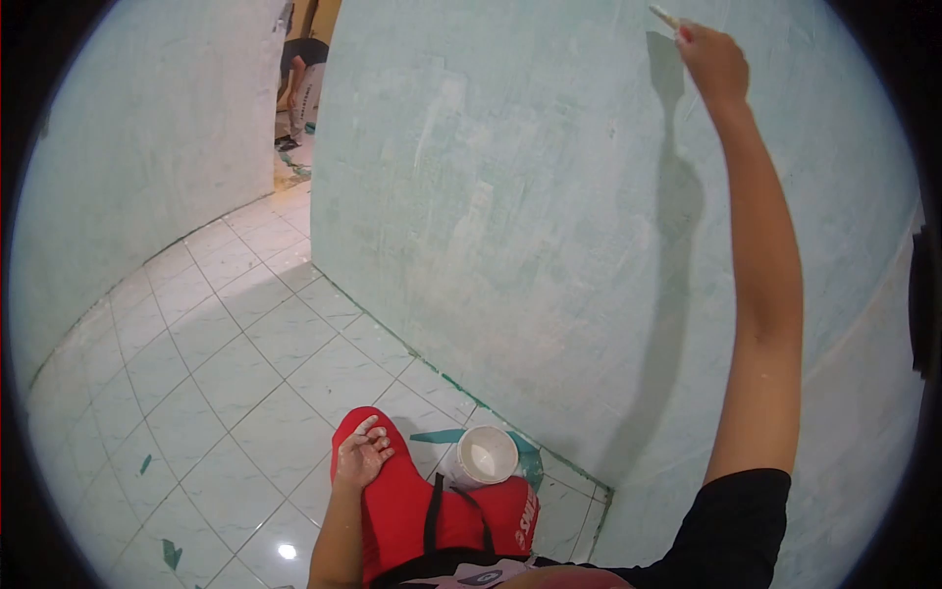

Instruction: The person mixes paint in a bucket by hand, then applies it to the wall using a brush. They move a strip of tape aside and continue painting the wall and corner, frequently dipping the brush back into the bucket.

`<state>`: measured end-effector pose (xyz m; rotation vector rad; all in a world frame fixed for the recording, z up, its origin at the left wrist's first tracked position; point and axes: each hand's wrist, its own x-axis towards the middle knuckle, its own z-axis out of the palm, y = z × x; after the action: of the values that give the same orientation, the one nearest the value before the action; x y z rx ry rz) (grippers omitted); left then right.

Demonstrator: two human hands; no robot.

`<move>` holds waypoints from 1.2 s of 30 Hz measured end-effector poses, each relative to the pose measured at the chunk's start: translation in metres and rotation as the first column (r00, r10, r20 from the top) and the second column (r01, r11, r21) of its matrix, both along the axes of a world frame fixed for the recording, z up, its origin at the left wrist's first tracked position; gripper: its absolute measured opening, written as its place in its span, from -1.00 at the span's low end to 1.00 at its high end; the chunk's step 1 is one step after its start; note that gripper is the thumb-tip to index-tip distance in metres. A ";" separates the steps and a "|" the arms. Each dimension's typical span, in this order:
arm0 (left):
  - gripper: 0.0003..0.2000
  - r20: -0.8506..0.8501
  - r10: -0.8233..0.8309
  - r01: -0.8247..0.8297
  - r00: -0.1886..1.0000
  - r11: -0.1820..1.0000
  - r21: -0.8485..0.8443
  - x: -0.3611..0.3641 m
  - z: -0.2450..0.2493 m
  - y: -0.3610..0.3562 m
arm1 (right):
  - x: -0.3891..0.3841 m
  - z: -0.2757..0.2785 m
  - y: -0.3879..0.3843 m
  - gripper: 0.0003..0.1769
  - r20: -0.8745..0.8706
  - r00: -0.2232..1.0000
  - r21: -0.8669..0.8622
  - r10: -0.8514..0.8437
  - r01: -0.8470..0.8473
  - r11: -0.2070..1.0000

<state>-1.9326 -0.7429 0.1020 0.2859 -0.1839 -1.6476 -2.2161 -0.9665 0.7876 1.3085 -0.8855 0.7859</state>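
My right hand (716, 64) is raised high against the pale green wall (530, 216), closed around a small paintbrush (664, 17) with a whitish tip pointing up and left. The brush tip overlaps the wall near the top of the view. My left hand (363, 452) rests palm up on my red-trousered knee, holding nothing, its whitish-smudged fingers loosely curled and apart. To the right of that knee, a white bucket (474, 475) with white liquid inside stands on the floor close to the wall's base.
Green scraps (439, 436) lie by the bucket, with smaller pieces (172, 555) on the tiled floor (245, 393). A second wall (147, 128) runs along the left. Through a doorway between the walls, another person (304, 74) is bending down.
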 end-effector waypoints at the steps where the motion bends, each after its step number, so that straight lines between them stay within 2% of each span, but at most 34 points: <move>1: -0.58 -0.001 0.002 -0.002 1.000 1.000 -0.008 -0.001 0.001 -0.001 | 0.002 -0.009 -0.012 -0.72 -0.001 1.000 -0.008 0.002 -0.002 1.000; 3: -0.58 -0.001 -0.007 0.007 1.000 1.000 -0.010 0.002 -0.001 -0.003 | 0.005 -0.031 -0.043 -0.85 -0.076 0.994 0.042 -0.081 0.084 0.996; 7: -0.58 0.008 -0.043 0.043 0.999 0.999 0.025 0.004 -0.009 -0.011 | 0.012 -0.121 -0.063 -0.82 -0.106 0.973 0.404 -0.206 0.231 0.885; 8: -0.58 -0.011 -0.043 0.043 0.999 0.999 0.031 0.003 -0.009 -0.012 | 0.003 -0.150 -0.072 -0.84 -0.186 0.971 0.374 -0.149 0.210 0.903; 9: -0.58 -0.019 -0.051 0.051 0.999 0.998 0.021 0.003 -0.008 -0.013 | 0.000 -0.176 -0.067 -0.84 -0.237 0.967 0.423 -0.097 0.192 0.886; 11: -0.58 -0.044 -0.040 0.043 0.998 0.998 0.050 0.003 -0.010 -0.015 | -0.002 -0.222 -0.051 -0.82 -0.262 0.964 0.572 -0.055 0.200 0.796; 12: -0.58 -0.045 -0.046 0.048 0.998 0.998 0.052 0.003 -0.013 -0.017 | 0.007 -0.231 -0.023 -0.83 -0.314 0.949 0.632 -0.041 0.241 0.737; 13: -0.58 -0.050 -0.061 0.063 0.997 0.997 0.047 0.003 -0.016 -0.020 | 0.001 -0.243 -0.026 -0.79 -0.375 0.927 0.691 0.007 0.275 0.668; 15: -0.58 -0.031 -0.088 0.090 0.996 0.994 0.064 0.001 -0.015 -0.024 | 0.014 -0.234 0.008 -0.76 -0.298 0.954 0.809 -0.009 0.258 0.528; 16: -0.58 -0.006 -0.089 0.089 0.996 0.993 0.081 -0.001 -0.012 -0.023 | 0.007 -0.229 0.006 -0.76 -0.303 0.953 0.808 -0.020 0.269 0.524; 18: -0.58 -0.024 -0.106 0.108 0.994 0.992 0.073 -0.004 -0.014 -0.024 | -0.018 -0.205 -0.011 -0.79 -0.060 0.998 0.800 0.033 0.028 0.599; 19: -0.58 -0.036 -0.110 0.112 0.993 0.992 0.059 -0.004 -0.015 -0.024 | -0.021 -0.181 -0.006 -0.74 0.022 0.988 0.852 -0.155 0.063 0.519; 20: -0.59 -0.030 -0.106 0.107 0.994 0.992 0.058 -0.005 -0.015 -0.024 | -0.036 -0.159 -0.012 -0.69 0.037 0.978 0.820 -0.205 0.087 0.566; 22: -0.59 -0.037 -0.101 0.103 0.994 0.993 0.058 -0.006 -0.017 -0.024 | -0.063 -0.104 -0.007 -0.72 0.101 0.986 0.730 -0.134 0.018 0.683; 24: -0.58 -0.022 -0.085 0.086 0.996 0.993 0.080 -0.007 -0.016 -0.024 | -0.078 -0.054 0.004 -0.74 0.083 0.988 0.574 -0.132 0.061 0.817; 25: -0.58 -0.029 -0.089 0.091 0.996 0.993 0.077 -0.008 -0.015 -0.024 | -0.077 -0.032 0.014 -0.73 0.157 0.982 0.528 -0.106 0.008 0.849; 27: -0.57 -0.033 -0.106 0.108 0.994 0.991 0.076 -0.007 -0.013 -0.024 | -0.086 0.007 0.024 -0.71 0.060 0.998 0.314 0.018 -0.036 0.949; 28: -0.57 -0.005 -0.106 0.106 0.994 0.990 0.092 -0.008 -0.012 -0.025 | -0.083 0.020 0.033 -0.68 -0.006 1.000 0.189 -0.008 0.009 0.982; 30: -0.57 0.016 -0.115 0.113 0.993 0.989 0.091 -0.009 -0.015 -0.026 | -0.067 0.032 0.053 -0.67 0.057 0.984 0.139 -0.171 0.162 0.977; 31: -0.57 0.030 -0.114 0.111 0.993 0.991 0.079 -0.009 -0.016 -0.027 | -0.066 0.032 0.051 -0.67 0.062 0.983 0.145 -0.173 0.162 0.976; 33: -0.57 0.049 -0.096 0.092 0.994 0.992 0.085 -0.011 -0.015 -0.027 | -0.067 0.033 0.046 -0.68 0.056 0.979 0.039 -0.194 0.192 0.981; 36: -0.58 0.036 -0.082 0.080 0.996 0.995 0.068 -0.016 -0.015 -0.028 | -0.090 0.010 -0.009 -0.71 -0.018 0.987 0.048 -0.157 0.158 0.986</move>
<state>-1.9486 -0.7706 0.0875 0.3651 -0.1718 -1.7315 -2.3060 -0.9759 0.7973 1.2686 -0.9899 0.6335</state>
